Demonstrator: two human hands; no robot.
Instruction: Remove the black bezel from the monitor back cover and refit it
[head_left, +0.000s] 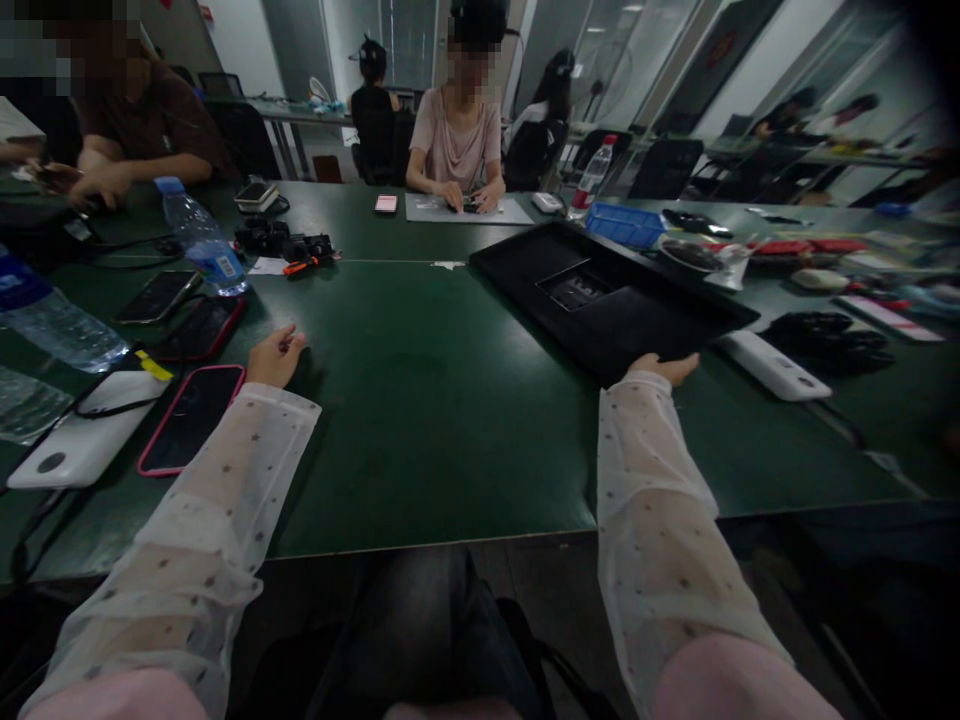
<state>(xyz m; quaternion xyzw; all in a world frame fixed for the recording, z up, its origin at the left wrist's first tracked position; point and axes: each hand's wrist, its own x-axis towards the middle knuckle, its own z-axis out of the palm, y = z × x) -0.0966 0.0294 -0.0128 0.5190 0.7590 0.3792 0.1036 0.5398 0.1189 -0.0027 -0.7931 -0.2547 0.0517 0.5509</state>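
Left hand (275, 355), loosely curled and seemingly holding nothing, is just beyond a pink-rimmed phone (191, 420). Right hand (667, 368) meets the near edge of a black panel (619, 315); how firmly it grips, I cannot tell. The panel sits right of centre over the tabletop (420, 420), recess upward. Handling looks under way; what is finished or left does not show. Farther off is a blue basket (624, 226).
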